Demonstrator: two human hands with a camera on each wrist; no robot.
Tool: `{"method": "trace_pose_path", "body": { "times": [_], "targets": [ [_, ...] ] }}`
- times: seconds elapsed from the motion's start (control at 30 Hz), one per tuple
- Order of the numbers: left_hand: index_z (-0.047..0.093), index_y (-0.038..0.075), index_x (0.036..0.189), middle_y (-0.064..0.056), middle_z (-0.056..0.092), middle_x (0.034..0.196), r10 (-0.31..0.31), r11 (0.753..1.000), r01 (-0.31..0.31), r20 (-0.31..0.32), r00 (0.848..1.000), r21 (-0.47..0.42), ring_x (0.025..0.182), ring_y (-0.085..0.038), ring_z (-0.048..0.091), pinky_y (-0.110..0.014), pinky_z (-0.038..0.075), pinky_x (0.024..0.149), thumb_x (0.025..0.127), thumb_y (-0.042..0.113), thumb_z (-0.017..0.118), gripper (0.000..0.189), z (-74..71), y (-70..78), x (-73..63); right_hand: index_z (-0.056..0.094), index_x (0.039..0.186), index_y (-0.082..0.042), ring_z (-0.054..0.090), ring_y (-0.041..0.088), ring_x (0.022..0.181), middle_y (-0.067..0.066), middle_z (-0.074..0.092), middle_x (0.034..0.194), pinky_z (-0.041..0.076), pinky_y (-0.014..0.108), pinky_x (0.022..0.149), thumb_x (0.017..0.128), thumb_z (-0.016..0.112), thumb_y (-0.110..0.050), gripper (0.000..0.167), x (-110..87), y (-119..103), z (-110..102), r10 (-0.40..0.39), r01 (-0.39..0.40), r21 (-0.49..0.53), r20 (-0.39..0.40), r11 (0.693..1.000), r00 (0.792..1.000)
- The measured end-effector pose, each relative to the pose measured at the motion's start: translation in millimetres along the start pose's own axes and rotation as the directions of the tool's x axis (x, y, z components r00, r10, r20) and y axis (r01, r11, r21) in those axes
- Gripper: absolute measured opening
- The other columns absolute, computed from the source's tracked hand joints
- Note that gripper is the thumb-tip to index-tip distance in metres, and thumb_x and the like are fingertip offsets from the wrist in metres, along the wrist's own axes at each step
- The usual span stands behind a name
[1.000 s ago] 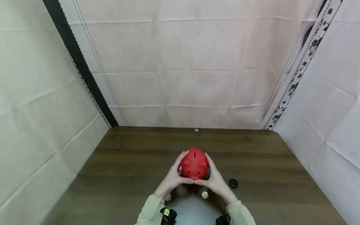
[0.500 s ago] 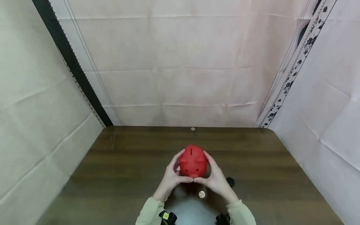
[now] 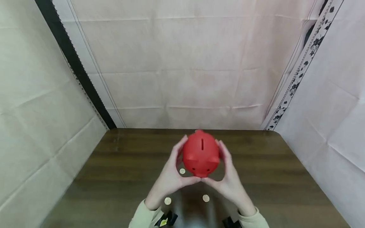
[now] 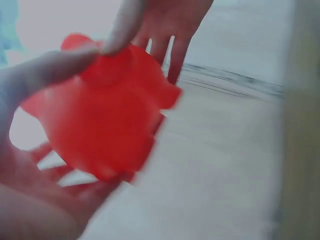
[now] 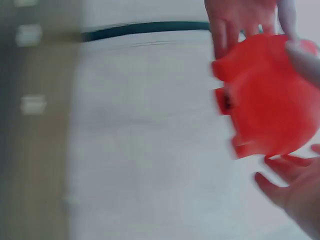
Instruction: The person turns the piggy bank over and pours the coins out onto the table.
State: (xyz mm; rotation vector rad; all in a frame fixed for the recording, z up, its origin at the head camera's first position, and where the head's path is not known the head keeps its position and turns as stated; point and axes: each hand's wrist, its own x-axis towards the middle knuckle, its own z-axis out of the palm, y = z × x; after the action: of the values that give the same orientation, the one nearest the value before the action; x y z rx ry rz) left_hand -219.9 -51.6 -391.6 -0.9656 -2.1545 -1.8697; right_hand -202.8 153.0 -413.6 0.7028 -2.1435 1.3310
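Observation:
A red piggy bank (image 3: 201, 155) is held up over the wooden table between both hands, its coin slot and snout side showing in the head view. My left hand (image 3: 171, 180) grips its left side, thumb along the bottom near the snout. On the opposite side my right hand (image 3: 231, 185) holds it the same way, and the two thumb tips meet below. In the left wrist view the piggy bank (image 4: 100, 125) shows its underside and feet, with the left fingers curved behind it. The right wrist view shows the piggy bank (image 5: 275, 100) blurred, with fingers spread against it.
Beneath the hands, the brown table (image 3: 128, 177) carries a coin (image 3: 182, 171) by the left fingers, a second coin (image 3: 167, 201) near the left wrist and a third coin (image 3: 206, 198) between the forearms. White cloth walls (image 3: 199, 79) enclose the table at the back and sides.
Both hands have raised the piggy bank; it looks larger and higher in the head view. The black round cap seen earlier by the right hand is now out of sight.

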Motion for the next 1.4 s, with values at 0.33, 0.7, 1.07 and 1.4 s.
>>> {"method": "trace_pose_path", "body": {
  "times": [0.33, 0.7, 1.07, 1.4],
  "targets": [
    [0.034, 0.024, 0.150, -0.008, 0.042, 0.151, -0.379, 0.907, 0.378, 0.031, 0.925, -0.188, 0.136, -0.031, 0.046, -0.044, 0.043, 0.108, 0.076, 0.013, 0.082, 0.089, 8.0, -75.0, -11.8, 0.024, 0.147, -0.006, 0.050, 0.039, 0.127, 0.021, 0.043, 0.145, 0.049, 0.049, 0.098, 0.073, 0.084, -0.010, 0.096, -15.3, 36, 31, 0.565, -0.578, 0.120, 0.126, 0.807, 0.816],
    [0.028, 0.031, 0.151, 0.005, 0.031, 0.157, -0.037, 0.985, 0.038, 0.010, 0.999, -0.166, 0.143, -0.019, 0.035, -0.033, 0.038, 0.113, 0.076, 0.010, 0.081, 0.095, 1.2, -26.8, 7.8, 0.021, 0.152, -0.007, 0.048, 0.014, 0.129, 0.013, 0.042, 0.148, 0.045, 0.022, 0.102, 0.069, 0.087, -0.010, 0.106, 11.3, -8, -2, 0.126, -0.125, 0.022, -0.016, 0.992, 0.992],
    [0.030, 0.025, 0.152, -0.011, 0.040, 0.152, -0.394, 0.899, 0.393, 0.036, 0.919, -0.192, 0.135, -0.032, 0.045, -0.049, 0.040, 0.110, 0.081, 0.017, 0.079, 0.087, 15.6, -81.1, -7.8, 0.025, 0.148, -0.009, 0.049, 0.039, 0.130, 0.018, 0.042, 0.147, 0.050, 0.045, 0.099, 0.074, 0.084, -0.015, 0.095, -20.2, 48, 32, 0.468, -0.471, 0.073, 0.051, 0.879, 0.882],
    [0.030, 0.026, 0.152, -0.002, 0.029, 0.159, 0.007, 0.993, -0.006, 0.016, 1.000, -0.114, 0.143, -0.023, 0.036, -0.037, 0.041, 0.112, 0.079, 0.011, 0.079, 0.089, 4.5, -23.3, 6.8, 0.023, 0.149, -0.002, 0.045, 0.015, 0.132, 0.017, 0.041, 0.147, 0.043, 0.019, 0.103, 0.071, 0.086, -0.016, 0.102, 3.3, 0, 1, 0.022, -0.022, 0.008, -0.074, 1.000, 0.997]
  ]
}}
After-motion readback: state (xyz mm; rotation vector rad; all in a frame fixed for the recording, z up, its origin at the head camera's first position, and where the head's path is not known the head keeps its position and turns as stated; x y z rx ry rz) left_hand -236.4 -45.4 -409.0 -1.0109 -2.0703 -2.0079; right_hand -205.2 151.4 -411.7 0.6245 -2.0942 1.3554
